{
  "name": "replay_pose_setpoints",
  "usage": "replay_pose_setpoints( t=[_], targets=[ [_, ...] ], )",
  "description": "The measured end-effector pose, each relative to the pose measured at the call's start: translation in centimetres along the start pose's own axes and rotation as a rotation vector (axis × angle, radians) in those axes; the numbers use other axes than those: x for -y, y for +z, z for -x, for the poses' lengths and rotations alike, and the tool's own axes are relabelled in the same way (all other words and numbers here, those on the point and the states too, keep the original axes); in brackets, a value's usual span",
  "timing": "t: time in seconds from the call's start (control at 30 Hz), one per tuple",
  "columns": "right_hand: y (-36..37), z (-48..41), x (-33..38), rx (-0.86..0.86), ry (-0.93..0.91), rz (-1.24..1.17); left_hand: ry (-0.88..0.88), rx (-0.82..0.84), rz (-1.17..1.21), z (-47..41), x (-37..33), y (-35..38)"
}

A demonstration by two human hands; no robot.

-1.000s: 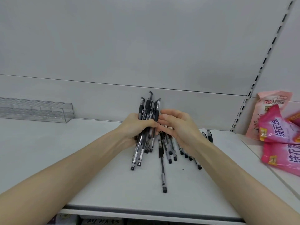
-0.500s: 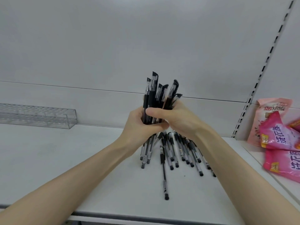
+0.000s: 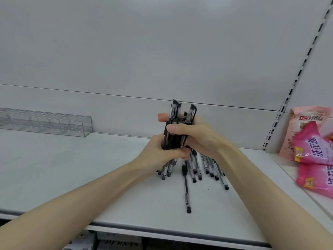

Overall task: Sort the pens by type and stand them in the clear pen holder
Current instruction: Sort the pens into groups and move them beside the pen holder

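A bundle of black-capped pens [image 3: 177, 129] stands nearly upright above the white shelf [image 3: 72, 168], caps up. My left hand [image 3: 158, 154] grips its lower part and my right hand [image 3: 196, 134] wraps its upper part, thumb across the front. Several more clear-barrelled pens [image 3: 203, 166] lie on the shelf under my hands, one pen [image 3: 186, 188] reaching toward the front edge. The clear pen holder [image 3: 54, 123], a long box with rows of holes, stands at the far left against the back panel and holds nothing that I can see.
Pink detergent pouches [image 3: 311, 139] lie on the neighbouring shelf at the right. A slotted upright [image 3: 288, 98] separates the two bays. The shelf's front edge [image 3: 162, 230] runs below my forearms, with stock visible underneath.
Both hands have gathered the pens from a slanted heap into a tight upright bundle and squared it up; the caps that fanned out half a second ago are now aligned.
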State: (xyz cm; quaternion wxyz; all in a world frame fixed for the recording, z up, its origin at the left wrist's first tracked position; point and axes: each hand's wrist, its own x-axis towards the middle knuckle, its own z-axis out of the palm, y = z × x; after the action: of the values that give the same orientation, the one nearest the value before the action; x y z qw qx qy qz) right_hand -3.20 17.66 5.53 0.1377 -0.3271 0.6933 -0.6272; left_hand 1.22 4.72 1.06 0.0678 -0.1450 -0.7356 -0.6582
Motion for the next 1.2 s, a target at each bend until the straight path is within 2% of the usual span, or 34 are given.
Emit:
replay_pose_setpoints(
  t=[0.17, 0.23, 0.5, 0.63, 0.87, 1.03, 1.1, 1.2],
  targets=[
    [0.2, -0.4, 0.0, -0.083, 0.006, 0.098, -0.070, 0.024, -0.040, 0.0, 0.6, -0.6],
    [0.2, -0.5, 0.1, -0.100, -0.021, 0.066, -0.052, -0.006, -0.014, -0.1, 0.7, -0.7],
    [0.8, 0.5, 0.8, -0.145, -0.115, 0.133, 0.020, 0.066, -0.023, 0.1, 0.0, 0.3],
    [1.1, 0.5, 0.2, -0.114, -0.038, 0.230, -0.009, 0.126, -0.124, 0.0, 0.4, 0.3],
    [0.7, 0.8, -0.2, -0.105, 0.041, 0.091, -0.075, 0.179, -0.132, 0.3, -0.1, 0.3],
    [0.7, 1.5, -0.6, -0.181, 0.019, -0.084, -0.079, 0.133, -0.212, 0.8, 0.0, 0.2],
    [0.6, 2.0, -0.3, -0.218, -0.006, -0.200, -0.052, 0.164, -0.237, 1.1, 0.1, 0.3],
    [0.0, 2.4, 0.1, -0.293, -0.050, -0.228, -0.006, 0.211, -0.323, 0.8, 0.2, 0.5]
  ],
)
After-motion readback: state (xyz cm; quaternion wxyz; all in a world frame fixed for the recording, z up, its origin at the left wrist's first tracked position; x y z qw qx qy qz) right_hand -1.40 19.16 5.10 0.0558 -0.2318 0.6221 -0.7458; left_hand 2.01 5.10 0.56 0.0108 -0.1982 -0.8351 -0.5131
